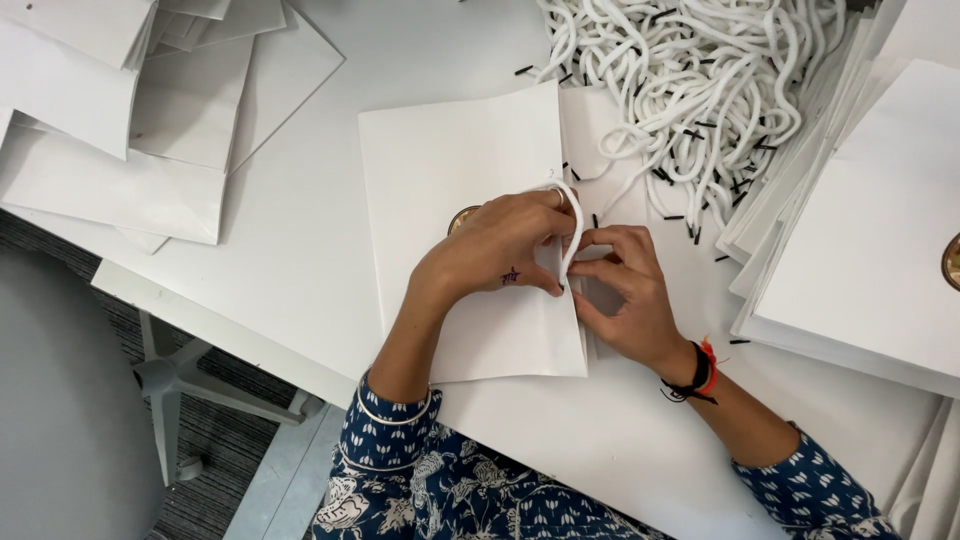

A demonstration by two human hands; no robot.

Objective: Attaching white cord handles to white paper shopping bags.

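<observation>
White cord [568,225], soft and limp, loops up between the two hands at the open edge of a flat white paper bag [450,170] lying on the table [300,240]. The left hand [500,255] rests on the bag with its fingers curled together, pinching the cord near the top of the loop, while the right hand [625,290] has thumb and forefinger closed on the cord's lower end, right against the bag's edge. The cord looks light and floppy, so it will sag wherever it is not held; it is best gripped close to its stiff dark tip, where the fingers can steer it. The bag is thin, stiff-creased paper, light and easy to crease or tear at the edge, so a flat palm holding it down suits it better than a pinch. Just under the left fingers a small round gold-brown sticker [462,218] shows on the bag's face. Beyond the fingertips, further up the table, lies a big tangled pile of white cords [690,80] with dark tips, and small black bits [690,215] are scattered between that pile and the right hand. To the outside of the right hand sits a stack of flat white bags [860,250]; well off past the left hand another loose heap of bags [130,110] lies overlapping. A black and red wrist band [700,375] circles the right wrist.
</observation>
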